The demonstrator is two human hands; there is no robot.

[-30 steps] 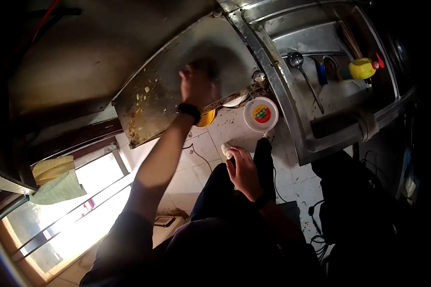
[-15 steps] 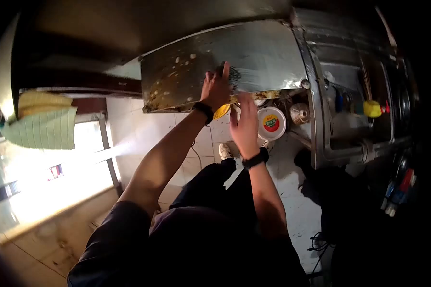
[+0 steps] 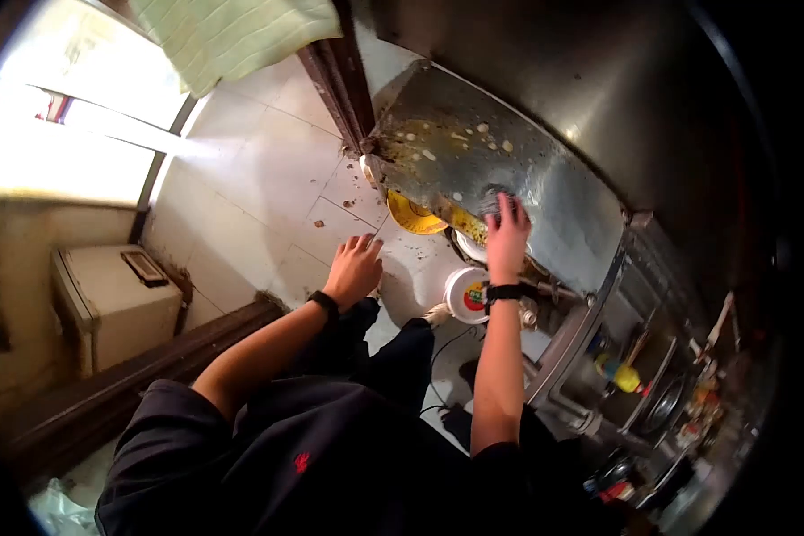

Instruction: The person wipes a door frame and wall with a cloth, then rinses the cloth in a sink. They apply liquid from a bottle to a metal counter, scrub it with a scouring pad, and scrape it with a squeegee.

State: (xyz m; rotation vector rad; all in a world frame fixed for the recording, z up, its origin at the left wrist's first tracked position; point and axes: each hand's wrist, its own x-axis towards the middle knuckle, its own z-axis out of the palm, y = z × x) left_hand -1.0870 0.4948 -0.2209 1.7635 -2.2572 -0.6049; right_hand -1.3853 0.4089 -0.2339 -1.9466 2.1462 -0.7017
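Observation:
My right hand (image 3: 507,241) is closed on a grey steel wool scrubber (image 3: 497,200), pressed to the metal counter (image 3: 558,196). Brown grease, yellowish residue and pale spots cover the counter's left part; farther right the metal looks cleaner. My left hand (image 3: 355,266) is empty, hanging over the tiled floor with its fingers loosely apart. A yellow basin (image 3: 413,214) shows beneath the counter's front edge. Closer to my feet stands a white bucket (image 3: 460,297) with a yellow and red label.
A pale green cloth (image 3: 241,36) hangs at the upper left. To the left, a white box (image 3: 116,295) stands near a bright window (image 3: 71,143). At the right, a metal sink (image 3: 590,357) holds a yellow item (image 3: 621,373) among other utensils. A dark cable lies by my feet.
My left hand has come away from the scrubber and the counter, down to the left. My right hand has moved up onto the scrubber. The view has turned.

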